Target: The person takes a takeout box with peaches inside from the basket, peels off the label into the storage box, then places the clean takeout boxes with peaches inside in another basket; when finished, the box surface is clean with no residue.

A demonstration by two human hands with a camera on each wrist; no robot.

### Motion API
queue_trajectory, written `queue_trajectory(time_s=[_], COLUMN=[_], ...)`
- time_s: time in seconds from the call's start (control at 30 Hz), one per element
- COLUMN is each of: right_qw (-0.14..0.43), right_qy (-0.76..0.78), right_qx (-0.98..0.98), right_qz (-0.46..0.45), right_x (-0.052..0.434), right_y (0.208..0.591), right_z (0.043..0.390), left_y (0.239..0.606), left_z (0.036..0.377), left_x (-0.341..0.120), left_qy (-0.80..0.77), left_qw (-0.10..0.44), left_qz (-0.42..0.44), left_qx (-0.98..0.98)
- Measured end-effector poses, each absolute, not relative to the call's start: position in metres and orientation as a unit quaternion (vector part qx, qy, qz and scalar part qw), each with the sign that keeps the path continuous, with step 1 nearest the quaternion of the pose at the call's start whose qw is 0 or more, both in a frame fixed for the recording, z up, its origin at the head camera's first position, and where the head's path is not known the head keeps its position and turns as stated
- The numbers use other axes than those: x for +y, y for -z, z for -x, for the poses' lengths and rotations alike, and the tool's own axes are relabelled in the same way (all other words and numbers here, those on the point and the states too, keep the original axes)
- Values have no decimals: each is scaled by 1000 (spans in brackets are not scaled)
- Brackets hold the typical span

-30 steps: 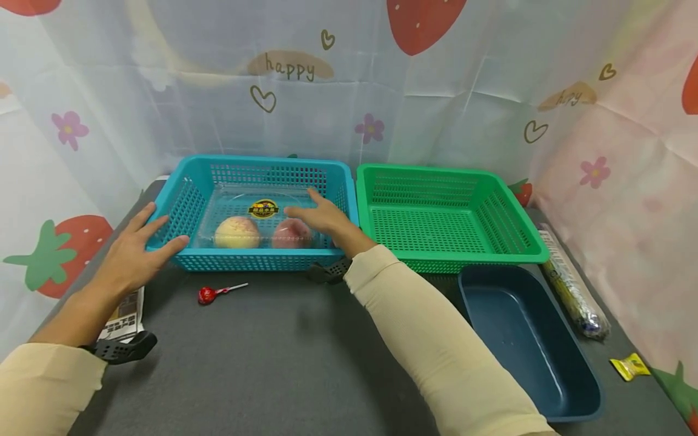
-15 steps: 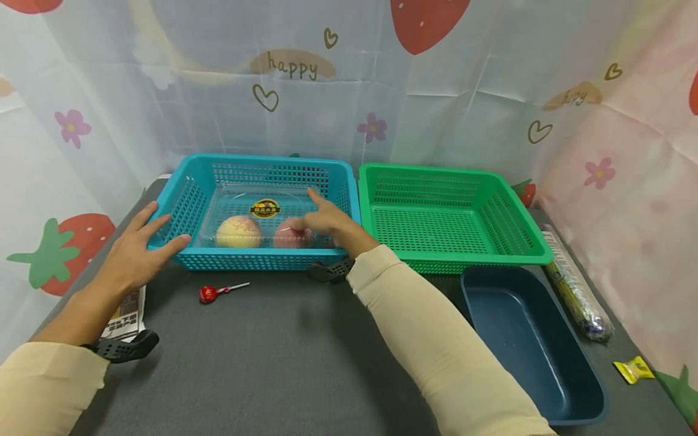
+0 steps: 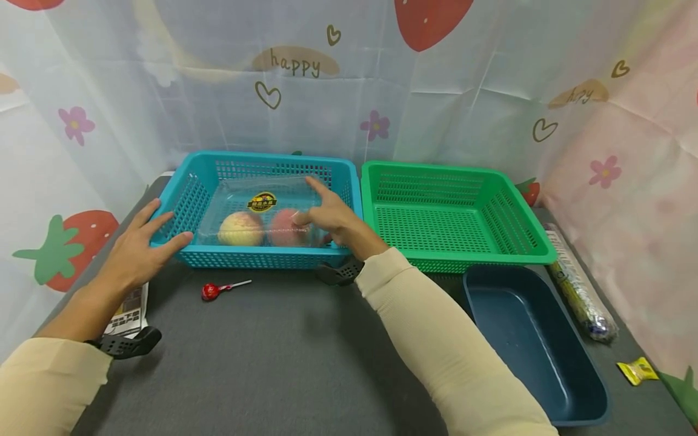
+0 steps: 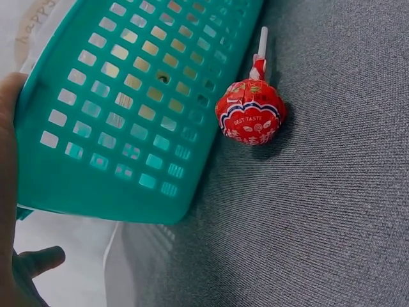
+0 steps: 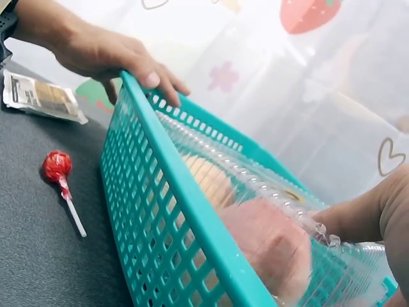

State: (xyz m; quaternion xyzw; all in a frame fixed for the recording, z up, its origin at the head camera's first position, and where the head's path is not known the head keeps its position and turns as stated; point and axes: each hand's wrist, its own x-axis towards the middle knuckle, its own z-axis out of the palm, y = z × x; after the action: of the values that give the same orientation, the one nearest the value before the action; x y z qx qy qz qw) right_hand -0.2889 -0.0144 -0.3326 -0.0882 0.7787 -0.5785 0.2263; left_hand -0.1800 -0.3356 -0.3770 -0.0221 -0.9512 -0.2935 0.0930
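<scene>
Left hand (image 3: 136, 251): fingers spread, resting over the left rim of the blue basket (image 3: 262, 260). Red lollipop (image 3: 210, 292): on the table, below and right of the left thumb. Clear container (image 3: 259, 209), two round fruits (image 3: 241, 229) visible through it: in the basket, between both hands' fingers. Right hand (image 3: 340, 221): thumb and forefinger wide apart, gripping the container's right end. Green basket (image 3: 458, 260): right of those fingers.

Between left hand (image 3: 139, 251) and right hand (image 3: 338, 219): blue latticed basket (image 3: 245, 258), clear box (image 3: 226, 197), black-and-gold label (image 3: 262, 202), yellow fruit (image 3: 240, 229), pink fruit (image 3: 283, 229).
</scene>
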Motion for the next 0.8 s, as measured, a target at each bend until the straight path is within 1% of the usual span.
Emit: queue_trajectory(time_s=[0.13, 0.5, 0.8], right_qw=[220, 168, 170], right_qy=[599, 651, 705], right_qx=[764, 731, 678], right_qz=[93, 119, 123], right_x=[-13, -2, 10], right_y=[333, 326, 322], right_z=[286, 278, 275], left_y=[377, 375, 376], left_z=[180, 180, 181], left_x=[-336, -335, -336], left_qy=[292, 285, 289], left_qw=[95, 87, 86], left_qz=[24, 21, 18], left_qx=[-951, -954, -953])
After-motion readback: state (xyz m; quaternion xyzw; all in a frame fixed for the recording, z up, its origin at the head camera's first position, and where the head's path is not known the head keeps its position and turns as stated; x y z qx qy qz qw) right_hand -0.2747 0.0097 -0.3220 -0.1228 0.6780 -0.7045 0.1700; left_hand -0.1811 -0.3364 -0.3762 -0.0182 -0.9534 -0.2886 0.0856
